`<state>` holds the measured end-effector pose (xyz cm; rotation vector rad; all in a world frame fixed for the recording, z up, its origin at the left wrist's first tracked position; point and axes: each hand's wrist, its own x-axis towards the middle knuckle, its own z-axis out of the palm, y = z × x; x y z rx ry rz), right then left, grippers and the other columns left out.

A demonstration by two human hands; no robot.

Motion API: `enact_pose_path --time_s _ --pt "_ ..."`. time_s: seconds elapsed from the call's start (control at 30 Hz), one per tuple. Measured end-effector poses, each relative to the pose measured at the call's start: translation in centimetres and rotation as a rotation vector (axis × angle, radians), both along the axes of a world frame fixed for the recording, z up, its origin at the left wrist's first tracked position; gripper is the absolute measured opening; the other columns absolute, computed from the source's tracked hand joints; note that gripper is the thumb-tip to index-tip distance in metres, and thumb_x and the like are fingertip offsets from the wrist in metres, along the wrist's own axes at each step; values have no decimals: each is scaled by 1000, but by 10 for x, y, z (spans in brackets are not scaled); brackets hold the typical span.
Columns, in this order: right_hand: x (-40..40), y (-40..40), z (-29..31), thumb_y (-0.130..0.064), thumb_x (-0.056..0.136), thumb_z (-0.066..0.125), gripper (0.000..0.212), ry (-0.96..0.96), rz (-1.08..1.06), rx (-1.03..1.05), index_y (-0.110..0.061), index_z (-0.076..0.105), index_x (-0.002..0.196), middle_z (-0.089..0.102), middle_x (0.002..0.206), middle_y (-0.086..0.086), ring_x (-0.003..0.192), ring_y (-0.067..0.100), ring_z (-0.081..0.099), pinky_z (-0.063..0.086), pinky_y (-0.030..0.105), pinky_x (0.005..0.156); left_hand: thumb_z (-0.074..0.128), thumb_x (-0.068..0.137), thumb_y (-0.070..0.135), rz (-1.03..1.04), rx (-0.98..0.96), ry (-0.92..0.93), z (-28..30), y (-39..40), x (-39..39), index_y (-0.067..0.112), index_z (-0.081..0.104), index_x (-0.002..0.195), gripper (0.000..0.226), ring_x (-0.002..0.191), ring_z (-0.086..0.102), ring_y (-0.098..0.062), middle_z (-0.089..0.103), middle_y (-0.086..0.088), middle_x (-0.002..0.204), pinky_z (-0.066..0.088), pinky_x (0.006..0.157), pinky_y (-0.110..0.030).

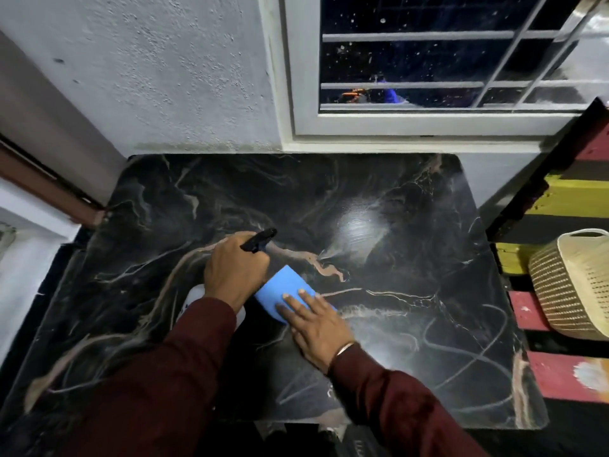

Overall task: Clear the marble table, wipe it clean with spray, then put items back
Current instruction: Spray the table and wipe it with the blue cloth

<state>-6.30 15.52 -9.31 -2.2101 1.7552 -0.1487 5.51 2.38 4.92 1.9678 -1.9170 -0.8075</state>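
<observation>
The black marble table [164,225] with pale veins fills the middle of the view, its top bare of items. My left hand [235,270] grips a spray bottle [258,240] by its black trigger head, nozzle pointing right; the white body [194,296] shows under my wrist. A mist cone [356,239] fans out to the right over the marble. My right hand [316,324] lies flat, fingers spread, pressing a blue cloth [283,290] onto the table just right of the bottle.
A white wall and a barred window [428,61] stand behind the table. A woven basket [573,285] sits on a red, yellow and black slatted bench [560,374] at the right. A brown-trimmed ledge [49,189] is at the left.
</observation>
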Motion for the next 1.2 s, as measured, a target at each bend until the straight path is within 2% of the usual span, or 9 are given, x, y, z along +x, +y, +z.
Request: enact_pose_path --time_s 0.07,0.17,0.27,0.4,0.6,0.77,0.97,1.1,1.2 --pt "-33 -24 -7 -36 86 38 56 103 -106 -9 -24 47 139 49 142 -2 129 30 48 37 48 105 58 81 13 32 18 -16 6 2 14 26 75 105 32 91 60 -36 68 -9 93 39 73 -32" --pt "-76 -68 -9 -40 89 18 64 147 -464 70 -19 33 147 33 153 6 139 36 32 27 51 112 57 78 10 64 24 -36 8 0 39 16 60 71 9 75 54 -35 64 -10 77 37 66 -34" --pt "-57 -86 -11 -36 92 25 62 110 -675 105 -14 25 150 25 156 11 141 39 21 17 50 114 56 78 11 119 44 -26 7 -3 69 15 55 63 16 71 53 -34 59 -7 68 38 65 -34" --pt "61 -56 -14 -30 85 28 62 89 -382 -43 -7 46 139 46 143 16 133 41 37 28 53 107 56 78 14 159 57 4 2 -7 114 15 61 69 10 72 56 -34 64 -11 76 39 65 -34" --pt "201 -52 1 -37 83 35 54 -11 121 72 -26 57 131 57 134 -2 123 28 54 47 42 98 58 78 19 168 -13 13 9 -12 172 12 73 87 18 92 61 -43 71 -22 95 44 73 -36" --pt "138 -132 7 -29 89 28 59 89 -173 114 -17 37 145 38 150 7 137 37 33 33 51 107 57 76 22 183 -3 27 11 -31 230 16 66 79 11 82 58 -41 69 -19 86 40 69 -35" --pt "118 -101 -18 -32 84 16 69 171 -525 68 -1 38 143 37 148 18 135 41 33 20 50 112 60 80 14 240 2 57 3 -44 291 12 61 71 9 76 57 -40 65 -12 74 47 67 -38" --pt "248 -83 -4 -26 76 37 61 -6 -228 19 -4 53 130 57 131 17 118 45 53 34 47 105 60 80 18 240 34 67 -11 -50 314 17 58 69 11 75 54 -40 59 -9 71 37 65 -34" --pt "302 -125 -3 -30 81 35 60 15 65 38 -14 47 138 50 141 8 127 39 47 41 50 102 52 71 27 260 27 98 -16 -56 326 17 49 62 13 73 49 -37 52 -8 67 33 64 -33"
